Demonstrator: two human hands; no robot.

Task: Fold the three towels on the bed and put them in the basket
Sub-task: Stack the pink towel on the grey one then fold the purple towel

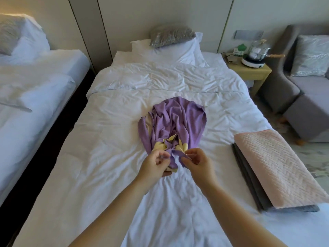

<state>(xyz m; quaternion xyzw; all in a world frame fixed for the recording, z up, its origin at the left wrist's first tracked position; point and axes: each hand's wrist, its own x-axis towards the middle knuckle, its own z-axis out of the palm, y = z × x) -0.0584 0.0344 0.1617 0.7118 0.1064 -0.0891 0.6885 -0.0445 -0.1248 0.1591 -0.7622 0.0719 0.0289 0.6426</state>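
1. Head view, task item: purple towel point(174, 122) is lying crumpled in a heap at the middle of the bed point(99, 157). Its cloth is bunching in deep folds, with pale yellow patches showing along its near edge. Cannot tell whether the yellow is trim or the reverse side.
2. Left hand point(154, 164) is reaching in at the towel's near edge, fingers curling. Its grip is closing on the purple and yellow cloth, with the thumb tucking under the hem.
3. Right hand point(197, 161) is working just beside the left. Its grip is narrowing to a pinch between thumb and fingertips, holding a thin strip of the purple edge.
4. Pink towel point(277, 166) is lying folded flat, quilted texture up, near the bed's right edge. It is resting on top of a folded grey towel point(252, 189).
5. Count: three towels showing, one purple, one pink and one grey. Two hands, both on the purple one.
6. Surroundings: one white pillow point(170, 52) and one grey cushion point(170, 35) are sitting at the head of the bed. A second bed point(35, 86) is standing to the left, a grey armchair point(293, 93) to the right.
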